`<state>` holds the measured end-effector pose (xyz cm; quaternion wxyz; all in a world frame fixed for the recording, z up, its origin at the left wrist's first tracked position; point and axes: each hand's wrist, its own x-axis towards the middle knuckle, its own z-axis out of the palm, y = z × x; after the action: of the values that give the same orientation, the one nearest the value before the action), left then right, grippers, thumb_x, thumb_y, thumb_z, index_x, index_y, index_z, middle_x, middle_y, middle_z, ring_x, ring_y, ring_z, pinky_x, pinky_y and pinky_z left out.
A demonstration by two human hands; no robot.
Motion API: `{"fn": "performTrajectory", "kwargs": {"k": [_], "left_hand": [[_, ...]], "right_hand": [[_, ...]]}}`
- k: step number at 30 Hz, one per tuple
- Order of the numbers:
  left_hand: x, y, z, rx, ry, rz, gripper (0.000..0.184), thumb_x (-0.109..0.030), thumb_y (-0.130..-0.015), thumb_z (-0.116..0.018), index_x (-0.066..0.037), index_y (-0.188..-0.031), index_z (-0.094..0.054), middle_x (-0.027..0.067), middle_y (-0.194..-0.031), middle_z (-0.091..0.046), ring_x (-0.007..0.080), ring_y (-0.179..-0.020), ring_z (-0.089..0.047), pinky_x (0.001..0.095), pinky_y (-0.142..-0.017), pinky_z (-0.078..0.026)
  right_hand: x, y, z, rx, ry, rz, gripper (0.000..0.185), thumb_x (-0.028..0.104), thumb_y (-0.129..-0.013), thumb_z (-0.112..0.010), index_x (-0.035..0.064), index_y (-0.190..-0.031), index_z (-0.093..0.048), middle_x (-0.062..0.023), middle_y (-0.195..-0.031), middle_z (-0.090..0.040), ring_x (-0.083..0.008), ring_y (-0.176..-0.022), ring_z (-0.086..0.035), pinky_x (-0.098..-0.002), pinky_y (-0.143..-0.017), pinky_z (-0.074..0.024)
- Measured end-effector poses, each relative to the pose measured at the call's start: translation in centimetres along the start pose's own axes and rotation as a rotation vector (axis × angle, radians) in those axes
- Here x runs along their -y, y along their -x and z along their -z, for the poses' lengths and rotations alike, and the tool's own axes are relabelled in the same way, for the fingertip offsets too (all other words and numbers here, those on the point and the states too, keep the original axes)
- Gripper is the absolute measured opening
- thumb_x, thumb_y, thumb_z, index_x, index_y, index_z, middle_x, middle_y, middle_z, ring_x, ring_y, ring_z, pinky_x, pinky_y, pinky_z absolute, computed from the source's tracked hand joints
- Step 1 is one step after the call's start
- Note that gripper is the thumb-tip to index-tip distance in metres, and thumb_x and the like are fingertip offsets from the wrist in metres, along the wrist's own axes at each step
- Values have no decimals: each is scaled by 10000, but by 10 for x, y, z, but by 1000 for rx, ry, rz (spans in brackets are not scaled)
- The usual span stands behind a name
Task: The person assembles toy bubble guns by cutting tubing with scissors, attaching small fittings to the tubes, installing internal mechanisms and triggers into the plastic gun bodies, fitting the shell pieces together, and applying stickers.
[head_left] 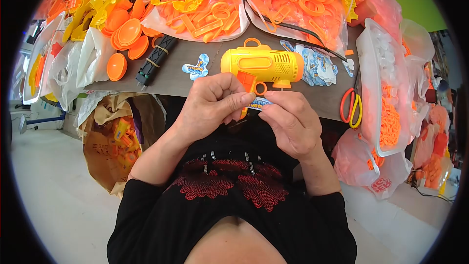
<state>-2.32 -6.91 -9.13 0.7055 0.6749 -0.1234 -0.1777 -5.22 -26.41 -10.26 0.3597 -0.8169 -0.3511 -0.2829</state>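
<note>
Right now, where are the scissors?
In the head view, the scissors are on the right, at the table's edge, just left of the white tub.

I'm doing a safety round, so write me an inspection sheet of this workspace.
Surface: dark grey tabletop, heaped with parts along the back.
Job's things: yellow toy body; small printed label in front of it.
Clutter: orange parts, banded dark tool, loose labels, scissors near the front edge.
Hands: right hand pinches the printed label; left hand has fingertips beside it, exact grip unclear.
Cables: black cord or strap across the orange parts.
Surroundings: paper bag below, white bin at right, pale floor.
</note>
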Motion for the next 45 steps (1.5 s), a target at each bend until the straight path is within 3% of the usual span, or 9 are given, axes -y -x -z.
{"fn": "performTrajectory", "kwargs": {"k": [2, 4, 5, 7, 15, 31, 37, 40, 45], "left_hand": [[4, -3, 2, -42, -90, -76, 166, -128, -845, -655, 5, -797, -568, 37, -658, -570, 50, -502, -475, 186, -428, -343], [12, -12, 11, -271, -717, -638, 202, -94, -765, -704, 11, -910, -610, 105, -886, -616, 141, -679, -567, 248, -581, -455], [14, -16, 15, -271, -717, -637, 202, -94, -765, -704, 11, -910, -610, 105, -886, -616, 141, -679, -567, 248, -581, -455], [18, -24, 22, -220, -943, -798, 306, -75, -674, -715, -27, -963, -626, 118, -1090, -583, 293, -951, -548, 378, -798, -449], [37, -28, 29, -114, -963, -806, 373, -45, -698, -687, -32, -1065, -617, 98, -1131, -585, 297, -1013, -548, 380, -840, -456], [41, -29, 27, -88, -973, -804, 417, -29, -741, -636, -60, -1153, -581, 113, -1154, -532, 315, -1069, -512, 394, -875, -448], [43, -29, 28, -79, -1034, -826, 426, -21, -716, -631, -53, -1138, -587, 121, -1153, -504, 321, -1072, -499, 390, -873, -449], [44, -29, 26, -88, -1042, -837, 440, -21, -694, -648, -46, -1130, -593, 122, -1158, -502, 328, -1072, -499, 386, -867, -458], [45, -30, 25, -107, -1043, -843, 460, -23, -668, -674, -42, -1122, -599, 123, -1167, -498, 342, -1074, -494, 383, -859, -473]], "right_hand": [[-7, -8, 8, -63, 111, 16, 296, -29, -647, -723, 13, -912, -600, -144, -946, -616, -287, -837, -605, -354, -719, -503], [-28, -13, 18, -119, 126, -167, 273, -55, -701, -670, 14, -953, -590, -112, -928, -618, -243, -852, -594, -317, -763, -467], [-40, -12, 22, -119, 152, -298, 273, -62, -715, -655, 15, -968, -587, -106, -923, -617, -217, -869, -585, -300, -777, -458], [-55, -14, 24, -111, 121, -318, 323, -67, -705, -659, 19, -1007, -584, -96, -922, -624, -202, -864, -580, -292, -797, -449], [-61, -25, 3, 121, 32, -288, 473, -13, -689, -703, 49, -1135, -556, -57, -929, -652, -200, -894, -559, -321, -838, -417], [-53, -36, -14, 162, -27, -245, 492, 10, -688, -706, 67, -1149, -544, -46, -926, -671, -221, -877, -568, -328, -804, -427], [-50, -22, -13, 122, 109, -229, 463, 26, -690, -707, 47, -1128, -555, -89, -1045, -627, -260, -934, -570, -344, -838, -430], [-54, -12, -14, 105, 195, -90, 457, 22, -683, -696, 27, -1120, -563, -114, -1091, -601, -281, -984, -561, -360, -860, -431], [-50, -10, -8, 198, 218, -98, 486, 5, -689, -662, 9, -1161, -547, -128, -1178, -567, -286, -1094, -524, -421, -975, -352]]}}
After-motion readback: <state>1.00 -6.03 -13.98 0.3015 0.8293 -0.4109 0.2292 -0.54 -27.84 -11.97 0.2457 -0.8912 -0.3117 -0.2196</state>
